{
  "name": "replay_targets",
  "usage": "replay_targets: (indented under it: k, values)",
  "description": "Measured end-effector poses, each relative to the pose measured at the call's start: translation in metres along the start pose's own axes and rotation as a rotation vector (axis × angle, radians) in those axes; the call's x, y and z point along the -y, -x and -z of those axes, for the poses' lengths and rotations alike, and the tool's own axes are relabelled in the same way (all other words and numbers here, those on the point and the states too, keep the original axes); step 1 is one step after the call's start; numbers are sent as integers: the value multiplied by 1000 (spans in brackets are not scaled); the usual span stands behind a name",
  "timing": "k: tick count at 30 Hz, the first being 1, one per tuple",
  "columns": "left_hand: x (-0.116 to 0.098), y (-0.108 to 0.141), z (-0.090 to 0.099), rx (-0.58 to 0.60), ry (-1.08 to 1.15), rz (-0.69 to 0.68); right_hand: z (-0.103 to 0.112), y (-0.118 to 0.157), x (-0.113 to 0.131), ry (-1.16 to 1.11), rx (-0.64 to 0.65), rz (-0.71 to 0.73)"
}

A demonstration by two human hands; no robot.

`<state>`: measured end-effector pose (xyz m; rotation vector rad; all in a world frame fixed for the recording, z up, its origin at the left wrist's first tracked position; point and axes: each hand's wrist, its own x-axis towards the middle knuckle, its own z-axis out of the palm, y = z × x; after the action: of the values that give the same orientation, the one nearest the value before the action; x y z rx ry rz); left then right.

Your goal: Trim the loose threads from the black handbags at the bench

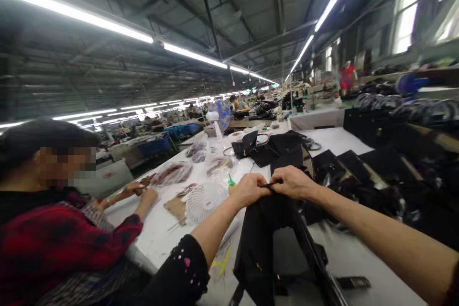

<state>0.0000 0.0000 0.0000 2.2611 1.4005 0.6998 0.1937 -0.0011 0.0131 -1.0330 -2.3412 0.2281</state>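
Observation:
A black fabric piece (263, 239) with long straps hangs over the white table, its upper edge pinched between both my hands. My left hand (251, 189) is closed on that edge from the left, fingers bent. Close beside it, my right hand (292, 181) is closed on the same edge from the right. The fingertips of the two hands are a short gap apart, with a dark strip of the piece between them. A green-tipped bottle (231, 181) stands just behind my left hand.
A person in a red checked sleeve (71, 234) works at the left. A white round fan (206, 202) and plastic-wrapped bundles (172, 173) lie on the white table (158, 244). Black bag pieces (287, 146) lie beyond my hands, with more stacked (387, 167) at the right.

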Motion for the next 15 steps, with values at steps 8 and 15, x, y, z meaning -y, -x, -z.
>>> replay_targets:
  k: [8, 15]
  values:
    - [-2, -1, -2, -16, -22, -7, -5, -3, -15, -134, 67, -72]
    - [-7, -2, -3, 3, 6, -14, 1, -4, -8, 1, 80, -12]
